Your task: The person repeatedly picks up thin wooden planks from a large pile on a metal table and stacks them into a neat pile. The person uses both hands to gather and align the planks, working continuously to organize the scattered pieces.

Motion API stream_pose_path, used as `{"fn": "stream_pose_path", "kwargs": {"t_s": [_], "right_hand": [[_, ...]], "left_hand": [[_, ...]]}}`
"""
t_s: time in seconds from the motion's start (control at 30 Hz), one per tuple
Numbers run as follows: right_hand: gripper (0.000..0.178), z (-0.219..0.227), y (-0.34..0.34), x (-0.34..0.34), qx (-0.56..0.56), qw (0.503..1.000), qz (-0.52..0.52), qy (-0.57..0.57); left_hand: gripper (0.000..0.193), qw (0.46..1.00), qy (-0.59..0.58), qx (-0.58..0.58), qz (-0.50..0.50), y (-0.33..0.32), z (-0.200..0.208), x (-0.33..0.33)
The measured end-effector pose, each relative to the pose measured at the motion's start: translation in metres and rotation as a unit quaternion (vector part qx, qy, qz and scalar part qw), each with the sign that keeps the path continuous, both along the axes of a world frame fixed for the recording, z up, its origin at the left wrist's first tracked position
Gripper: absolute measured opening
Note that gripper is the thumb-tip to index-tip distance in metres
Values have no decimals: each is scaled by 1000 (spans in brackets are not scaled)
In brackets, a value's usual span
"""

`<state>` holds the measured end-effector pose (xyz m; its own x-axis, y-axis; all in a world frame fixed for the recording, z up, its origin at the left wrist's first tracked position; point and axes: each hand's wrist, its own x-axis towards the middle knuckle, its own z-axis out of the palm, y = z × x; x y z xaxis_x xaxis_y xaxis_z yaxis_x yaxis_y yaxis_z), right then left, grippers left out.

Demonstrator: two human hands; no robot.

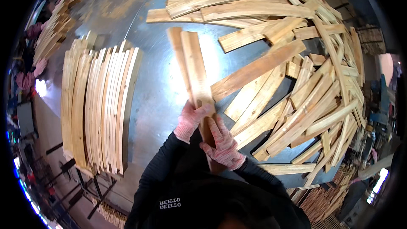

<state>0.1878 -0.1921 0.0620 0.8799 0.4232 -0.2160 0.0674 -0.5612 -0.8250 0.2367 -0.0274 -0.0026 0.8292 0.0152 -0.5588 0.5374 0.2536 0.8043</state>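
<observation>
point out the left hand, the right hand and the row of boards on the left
left hand [189, 121]: head view, back of the glove
right hand [223, 145]: head view, back of the glove
row of boards [104, 110]: head view, middle of the row

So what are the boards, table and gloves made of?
Boards: wood, apparently unvarnished, showing grain and dark knots; the species is unclear.
Table: probably sheet metal, bluish grey with bright glare and a straight seam, though a coating is possible.
Gloves: seemingly knitted fabric, matte, mottled pink and white; fibre uncertain.
</observation>
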Motion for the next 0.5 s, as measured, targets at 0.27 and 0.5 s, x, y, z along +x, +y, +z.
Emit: {"fn": "stream_pose_path", "kwargs": {"t_s": [0.27, 0.5], "right_hand": [[61, -49, -73, 333, -432, 793, 107, -415], [45, 16, -24, 226, -225, 847, 230, -423]], "left_hand": [[49, 992, 12, -126, 23, 12, -9, -14], [57, 978, 16, -197, 70, 18, -20, -17]]}}
